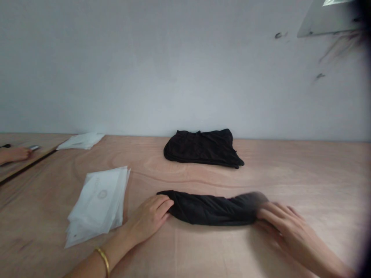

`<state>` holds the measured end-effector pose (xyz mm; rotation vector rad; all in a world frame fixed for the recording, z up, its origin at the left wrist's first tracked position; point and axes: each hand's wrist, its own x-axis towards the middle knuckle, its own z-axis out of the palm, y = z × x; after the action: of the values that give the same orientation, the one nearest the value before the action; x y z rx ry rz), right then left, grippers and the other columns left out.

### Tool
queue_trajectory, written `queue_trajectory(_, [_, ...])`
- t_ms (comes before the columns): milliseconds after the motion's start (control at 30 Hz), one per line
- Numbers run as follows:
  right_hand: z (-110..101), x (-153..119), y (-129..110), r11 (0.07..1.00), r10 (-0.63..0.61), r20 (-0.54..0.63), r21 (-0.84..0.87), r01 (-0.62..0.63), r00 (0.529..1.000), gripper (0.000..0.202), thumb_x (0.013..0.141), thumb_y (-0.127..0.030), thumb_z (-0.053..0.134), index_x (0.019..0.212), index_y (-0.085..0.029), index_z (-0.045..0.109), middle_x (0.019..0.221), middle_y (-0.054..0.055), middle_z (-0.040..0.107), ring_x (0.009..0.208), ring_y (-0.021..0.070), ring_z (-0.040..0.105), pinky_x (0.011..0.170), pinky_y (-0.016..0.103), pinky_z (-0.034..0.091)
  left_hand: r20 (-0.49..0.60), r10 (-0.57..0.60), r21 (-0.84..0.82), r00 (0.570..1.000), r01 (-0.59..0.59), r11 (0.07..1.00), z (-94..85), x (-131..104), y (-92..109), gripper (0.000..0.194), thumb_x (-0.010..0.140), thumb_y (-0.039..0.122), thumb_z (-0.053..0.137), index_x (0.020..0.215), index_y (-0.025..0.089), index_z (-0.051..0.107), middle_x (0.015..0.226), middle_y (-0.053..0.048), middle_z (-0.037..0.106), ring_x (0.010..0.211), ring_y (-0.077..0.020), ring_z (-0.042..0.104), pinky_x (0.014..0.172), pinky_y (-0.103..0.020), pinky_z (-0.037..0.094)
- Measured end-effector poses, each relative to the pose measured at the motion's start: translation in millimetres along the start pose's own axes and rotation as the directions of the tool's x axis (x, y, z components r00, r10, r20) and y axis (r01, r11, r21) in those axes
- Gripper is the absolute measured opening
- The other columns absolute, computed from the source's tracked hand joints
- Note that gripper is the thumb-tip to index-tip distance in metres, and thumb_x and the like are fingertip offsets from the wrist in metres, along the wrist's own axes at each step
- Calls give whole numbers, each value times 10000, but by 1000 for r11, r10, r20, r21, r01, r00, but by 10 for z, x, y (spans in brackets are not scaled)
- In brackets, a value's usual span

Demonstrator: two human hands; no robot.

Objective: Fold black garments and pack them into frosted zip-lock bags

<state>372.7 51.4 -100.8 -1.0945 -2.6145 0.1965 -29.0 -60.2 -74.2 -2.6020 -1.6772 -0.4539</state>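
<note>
A piece of black fabric [210,210], folded into a long narrow strip, lies across the table in front of me. What kind of garment it is cannot be made out. My left hand [152,216], with a gold bangle on the wrist, grips the strip's left end, fingers together on top and thumb side hidden. At the right end, my right hand [285,226] has its fingers curled onto the cloth, which is blurred by motion there. Farther back, by the wall, lies a flat stack of black fabric pieces [201,148].
To the left of my left hand sits a fanned pile of whitish translucent bags [100,200] with faint print. More white bags [81,141] lie by the wall. At the far left, past a dark gap [29,166] between tabletops, another person's hand [16,154] rests near a small object.
</note>
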Motion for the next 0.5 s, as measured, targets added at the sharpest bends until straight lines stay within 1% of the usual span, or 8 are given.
queue_trajectory(67, [-51, 290, 59, 995, 74, -82, -53, -79, 994, 211, 857, -206, 486, 928, -287, 668, 923, 62, 671, 869, 259, 587, 801, 435, 444, -43, -1, 37, 999, 3, 999, 109, 168, -71, 280, 927, 91, 436, 1154, 196, 562, 1143, -86, 620, 1077, -222, 579, 953, -380, 469])
queue_trajectory(133, [-110, 567, 38, 993, 86, -123, -68, -95, 989, 250, 843, -169, 479, 932, -290, 678, 908, 63, 679, 863, 268, 593, 789, 444, 447, -77, -13, 54, 997, 18, 998, 169, 329, -143, 262, 927, 74, 424, 1088, 197, 590, 1090, -77, 634, 1020, -221, 595, 902, -378, 487])
queue_trajectory(167, [-120, 671, -22, 994, 80, -133, -69, -90, 988, 262, 849, -168, 475, 949, -294, 682, 920, 65, 682, 870, 269, 597, 788, 445, 450, -100, -23, 61, 995, 30, 998, 173, 383, -178, 245, 925, 77, 432, 1054, 198, 602, 1063, -72, 640, 992, -221, 600, 882, -381, 489])
queue_trajectory(233, [-68, 794, -253, 996, 49, -150, -60, -59, 987, 279, 872, -196, 477, 1039, -303, 674, 1011, 72, 684, 940, 274, 598, 827, 451, 452, -159, -50, 65, 986, 61, 996, 134, 429, -237, 242, 921, 68, 433, 997, 200, 620, 1016, -64, 648, 961, -222, 600, 884, -408, 473])
queue_trajectory(300, [78, 827, -586, 999, -2, -147, -32, -3, 989, 332, 881, -211, 483, 1166, -300, 630, 1134, 76, 664, 1031, 271, 582, 890, 451, 445, -229, -88, 49, 969, 102, 994, 46, 428, -265, 273, 916, 47, 415, 965, 203, 633, 996, -61, 650, 963, -227, 594, 935, -467, 426])
queue_trajectory(333, [168, 826, -763, 999, -37, -131, -8, 36, 991, 387, 865, -179, 492, 1221, -285, 601, 1195, 80, 645, 1070, 272, 572, 916, 451, 439, -267, -112, 32, 957, 125, 992, -5, 434, -258, 289, 914, 40, 404, 953, 204, 639, 1004, -65, 646, 983, -234, 585, 964, -501, 394])
queue_trajectory(433, [379, 808, -1178, 995, -77, -109, 47, 82, 991, 477, 846, -68, 449, 1275, -237, 571, 1263, 85, 620, 1131, 272, 554, 931, 441, 445, -370, -206, -60, 906, 198, 978, -119, 562, -120, 320, 915, 45, 374, 979, 210, 641, 1109, -94, 605, 1127, -265, 512, 1033, -551, 301])
queue_trajectory(500, [408, 781, -1289, 994, -76, -106, 72, 84, 991, 465, 844, -62, 458, 1267, -215, 572, 1249, 89, 627, 1129, 273, 556, 926, 434, 454, -397, -273, -152, 877, 230, 961, -101, 741, 54, 315, 904, 72, 425, 1121, 223, 597, 1262, -112, 529, 1260, -279, 407, 1074, -541, 255])
